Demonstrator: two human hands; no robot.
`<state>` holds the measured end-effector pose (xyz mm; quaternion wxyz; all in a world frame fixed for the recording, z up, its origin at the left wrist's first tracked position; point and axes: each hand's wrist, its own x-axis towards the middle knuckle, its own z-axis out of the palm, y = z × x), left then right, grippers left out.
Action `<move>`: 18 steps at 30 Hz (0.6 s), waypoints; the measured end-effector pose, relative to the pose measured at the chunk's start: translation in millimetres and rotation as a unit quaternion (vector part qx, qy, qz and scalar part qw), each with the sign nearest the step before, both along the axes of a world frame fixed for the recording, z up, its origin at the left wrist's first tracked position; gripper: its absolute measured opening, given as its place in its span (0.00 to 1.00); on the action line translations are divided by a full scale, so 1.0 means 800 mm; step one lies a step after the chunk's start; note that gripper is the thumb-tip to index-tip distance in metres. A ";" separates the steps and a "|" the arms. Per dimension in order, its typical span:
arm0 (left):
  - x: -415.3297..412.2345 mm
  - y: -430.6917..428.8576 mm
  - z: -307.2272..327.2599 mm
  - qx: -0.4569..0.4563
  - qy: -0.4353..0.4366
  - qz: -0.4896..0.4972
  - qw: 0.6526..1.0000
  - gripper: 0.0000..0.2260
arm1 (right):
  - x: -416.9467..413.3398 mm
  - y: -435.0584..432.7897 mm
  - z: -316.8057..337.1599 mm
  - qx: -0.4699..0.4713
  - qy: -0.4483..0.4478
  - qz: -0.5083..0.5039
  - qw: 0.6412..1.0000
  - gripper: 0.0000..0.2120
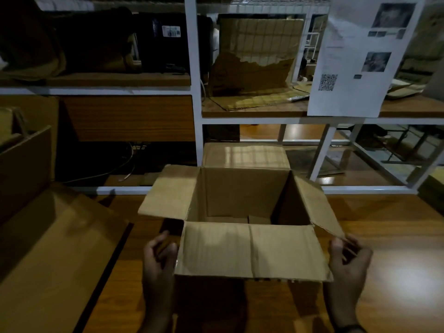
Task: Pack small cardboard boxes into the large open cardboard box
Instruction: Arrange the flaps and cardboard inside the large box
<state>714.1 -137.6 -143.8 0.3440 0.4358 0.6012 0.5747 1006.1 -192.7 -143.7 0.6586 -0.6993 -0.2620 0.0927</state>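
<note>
The large open cardboard box (240, 188) stands in the middle of the wooden table (396, 248), all four flaps spread outward. Deep inside, at its bottom, I see flat cardboard tops (258, 219) that look like small boxes; the near wall hides most of the floor. My left hand (158, 258) sits beside the left edge of the front flap (249, 251), fingers loosely curled with nothing in them. My right hand (348, 263) is at the near corner of the right flap (319, 207) and its thumb and fingers pinch that corner.
A big open carton (48, 236) lies at the left of the table. Behind the box rises a white-framed shelf rack (192, 92) with torn cardboard (252, 68) on it. A printed sheet with a QR code (355, 58) hangs at the upper right.
</note>
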 end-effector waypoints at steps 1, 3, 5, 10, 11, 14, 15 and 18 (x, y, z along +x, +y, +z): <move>-0.002 -0.003 -0.005 0.024 0.021 -0.041 0.999 0.18 | -0.006 -0.005 -0.006 0.000 -0.010 0.033 0.999 0.16; -0.005 -0.010 -0.009 0.066 0.050 -0.125 0.989 0.31 | -0.015 -0.015 -0.008 0.013 -0.031 0.094 0.995 0.28; -0.003 -0.010 -0.005 0.120 0.080 -0.146 0.979 0.35 | -0.018 -0.017 0.000 0.051 -0.063 0.127 0.989 0.38; 0.020 -0.014 0.035 0.126 0.037 -0.114 0.985 0.21 | -0.022 0.006 0.034 0.105 -0.101 0.118 0.982 0.38; 0.022 -0.013 0.036 0.133 0.048 -0.109 0.984 0.20 | -0.023 0.012 0.040 0.116 -0.096 0.117 0.982 0.37; 0.023 -0.008 0.037 0.142 0.111 -0.102 0.978 0.17 | -0.024 0.027 0.055 0.130 -0.076 0.110 0.982 0.35; 0.023 -0.006 0.036 0.140 0.126 -0.106 0.976 0.17 | -0.023 0.032 0.057 0.129 -0.075 0.104 0.983 0.34; 0.024 -0.005 0.030 0.127 0.170 -0.123 0.969 0.19 | -0.018 0.042 0.053 0.106 -0.097 0.069 0.987 0.31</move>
